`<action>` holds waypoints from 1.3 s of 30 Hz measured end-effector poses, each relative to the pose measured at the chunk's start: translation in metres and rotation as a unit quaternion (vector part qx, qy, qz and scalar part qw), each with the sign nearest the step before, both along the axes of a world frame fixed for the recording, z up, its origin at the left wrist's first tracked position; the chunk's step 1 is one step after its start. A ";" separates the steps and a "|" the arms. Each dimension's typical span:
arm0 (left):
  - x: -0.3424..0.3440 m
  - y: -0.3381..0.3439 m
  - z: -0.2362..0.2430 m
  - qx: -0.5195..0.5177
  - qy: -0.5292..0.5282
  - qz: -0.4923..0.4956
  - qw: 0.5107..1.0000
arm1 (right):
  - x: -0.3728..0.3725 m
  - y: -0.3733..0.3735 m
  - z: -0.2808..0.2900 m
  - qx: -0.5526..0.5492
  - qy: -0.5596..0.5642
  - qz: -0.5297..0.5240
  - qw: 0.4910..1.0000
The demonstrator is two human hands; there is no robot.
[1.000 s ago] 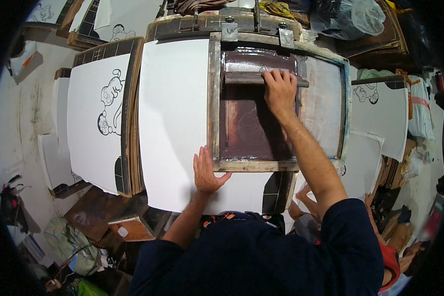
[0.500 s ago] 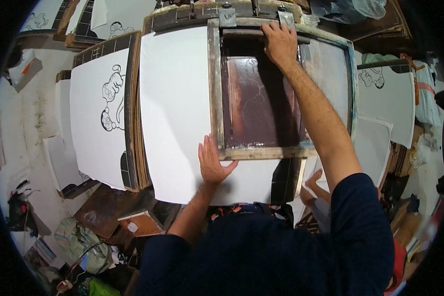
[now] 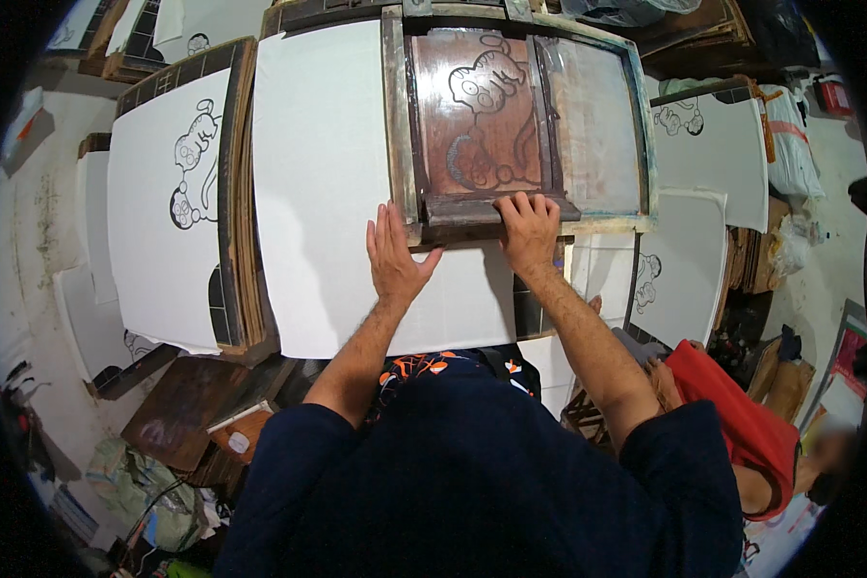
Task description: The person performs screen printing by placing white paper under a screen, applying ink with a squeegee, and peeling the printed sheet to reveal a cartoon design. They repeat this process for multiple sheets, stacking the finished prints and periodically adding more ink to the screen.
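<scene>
A wooden screen-printing frame lies over a white sheet on a board. Its reddish-brown mesh carries a dark outline drawing of cartoon animals. At the near end of the mesh rests a dark squeegee, its bar running crosswise. My right hand grips the squeegee, with the fingers curled over its top. My left hand lies against the frame's near left corner, its fingers stretched out and the thumb spread along the near edge; it holds nothing.
To the left, a stack of boards bears a printed white sheet. More printed sheets lie on boards at the right. Metal clamps hold the frame's far edge. A person in red is at the lower right.
My right hand has drawn the squeegee from the far end of the mesh to the near end. The drawing now shows dark and plain. My left hand stays at the frame's corner.
</scene>
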State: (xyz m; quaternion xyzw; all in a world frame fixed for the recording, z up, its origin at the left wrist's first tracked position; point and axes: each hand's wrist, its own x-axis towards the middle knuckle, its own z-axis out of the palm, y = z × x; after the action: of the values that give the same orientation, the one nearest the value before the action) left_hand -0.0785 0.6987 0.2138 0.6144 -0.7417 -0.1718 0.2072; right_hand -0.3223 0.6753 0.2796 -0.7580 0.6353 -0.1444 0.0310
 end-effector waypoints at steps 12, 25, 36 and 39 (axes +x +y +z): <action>-0.013 -0.005 0.023 0.160 0.231 0.119 0.952 | -0.004 -0.028 0.033 -0.030 -0.001 0.001 1.000; -0.012 -0.006 0.027 0.071 0.225 0.096 0.967 | -0.018 -0.063 0.036 0.056 -0.008 0.069 0.996; -0.016 -0.003 0.030 0.101 0.219 0.103 0.965 | -0.041 -0.354 -0.002 -0.075 0.058 0.042 0.995; -0.012 -0.003 0.030 0.113 0.222 0.097 0.964 | -0.035 -0.331 -0.006 -0.043 0.046 0.020 0.998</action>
State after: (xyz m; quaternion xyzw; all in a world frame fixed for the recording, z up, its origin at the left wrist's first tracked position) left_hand -0.0909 0.6954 0.2438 0.6489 -0.5898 -0.3661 0.3115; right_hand -0.3571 0.3441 0.2740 -0.7770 0.6140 -0.1363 -0.0279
